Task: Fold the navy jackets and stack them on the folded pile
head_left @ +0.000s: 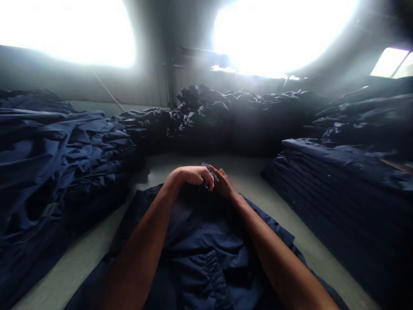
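Observation:
A dark blue garment (206, 241) lies spread on the pale surface below my arms, with a gathered strip near its lower middle. At its far edge my left hand (197, 175) is bent at the wrist, its fingers closed on a bit of the dark fabric. Close against it on the right, my right hand (225, 183) reaches to the same spot, fingers pressed together around the fabric edge. A small light patch shows between the hands, too small to make out.
Tall piles of dark blue garments stand at the left (64, 150) and right (338, 185). Another heap (206, 107) lies across the back. The pale table (251, 170) shows between them. Bright windows are behind.

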